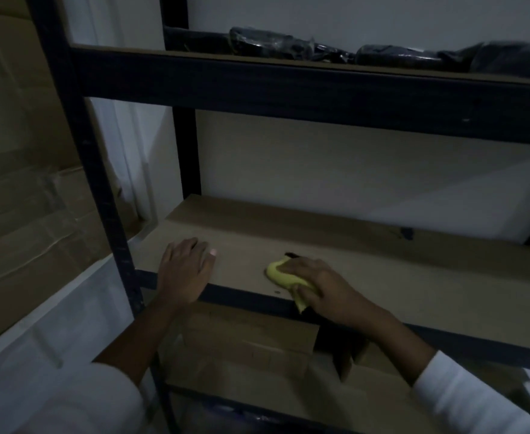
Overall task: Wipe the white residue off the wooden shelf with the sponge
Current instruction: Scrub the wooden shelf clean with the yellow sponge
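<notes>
The wooden shelf (367, 258) is a brown board in a dark metal rack, dimly lit. My right hand (323, 288) presses a yellow sponge (277, 272) flat on the board near its front edge, fingers wrapped over it. My left hand (184, 269) lies flat on the shelf's left front corner, fingers spread, holding nothing. No white residue can be made out in this dim light; a small dark mark sits just behind the sponge.
The rack's dark front post (101, 183) stands at the left. An upper shelf (288, 79) carries dark plastic-wrapped bundles (288, 45). Cardboard boxes (257, 343) sit on the shelf below. Large cardboard (22, 183) leans at the left. A white wall is behind.
</notes>
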